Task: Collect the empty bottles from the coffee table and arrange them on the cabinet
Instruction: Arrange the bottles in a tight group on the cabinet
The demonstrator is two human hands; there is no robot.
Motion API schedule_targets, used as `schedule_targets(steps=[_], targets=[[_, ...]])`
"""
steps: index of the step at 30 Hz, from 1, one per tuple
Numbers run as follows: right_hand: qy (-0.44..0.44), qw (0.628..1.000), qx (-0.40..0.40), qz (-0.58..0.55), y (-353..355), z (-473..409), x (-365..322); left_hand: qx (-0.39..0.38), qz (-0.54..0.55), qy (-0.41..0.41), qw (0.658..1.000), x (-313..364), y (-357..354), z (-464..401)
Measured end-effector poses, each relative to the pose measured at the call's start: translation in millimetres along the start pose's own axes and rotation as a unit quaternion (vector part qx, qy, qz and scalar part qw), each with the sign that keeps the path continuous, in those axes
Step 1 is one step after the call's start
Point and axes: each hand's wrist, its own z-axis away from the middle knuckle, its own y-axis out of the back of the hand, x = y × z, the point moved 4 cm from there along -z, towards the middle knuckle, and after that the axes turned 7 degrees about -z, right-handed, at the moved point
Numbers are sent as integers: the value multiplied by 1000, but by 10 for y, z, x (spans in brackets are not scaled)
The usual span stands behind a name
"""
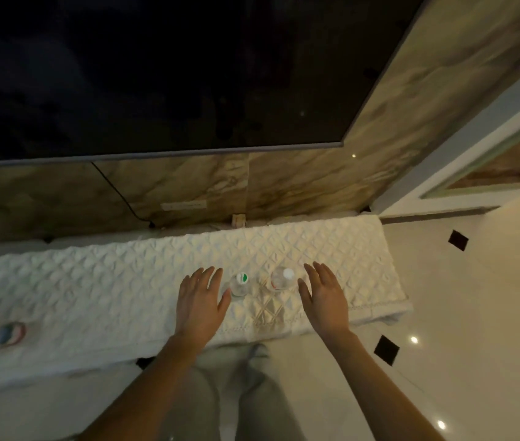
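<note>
Two clear plastic bottles stand upright side by side on the cabinet's white quilted cloth (125, 281). The left bottle (239, 285) has a green-and-white cap. The right bottle (282, 280) has a white cap. My left hand (199, 300) hovers just left of the green-capped bottle, fingers straight and spread, holding nothing. Just right of the white-capped bottle is my right hand (325, 294), flat and empty as well. Neither hand clearly touches a bottle.
A large dark television screen (156, 74) hangs on the marble wall above the cabinet, with a cable running down behind it. Some blurred colourful objects (8, 334) lie at the cloth's left end. The cabinet ends at the right, beside glossy floor tiles (475, 313).
</note>
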Motion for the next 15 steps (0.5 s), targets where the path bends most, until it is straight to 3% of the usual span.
schedule_targets(steps=[7, 15], targets=[[18, 994, -104, -31, -442, -283, 452, -35, 50, 50, 997, 122, -602, -169], [-49, 976, -182, -113, -1159, -554, 785, -73, 161, 77, 981, -8, -1390, -483]])
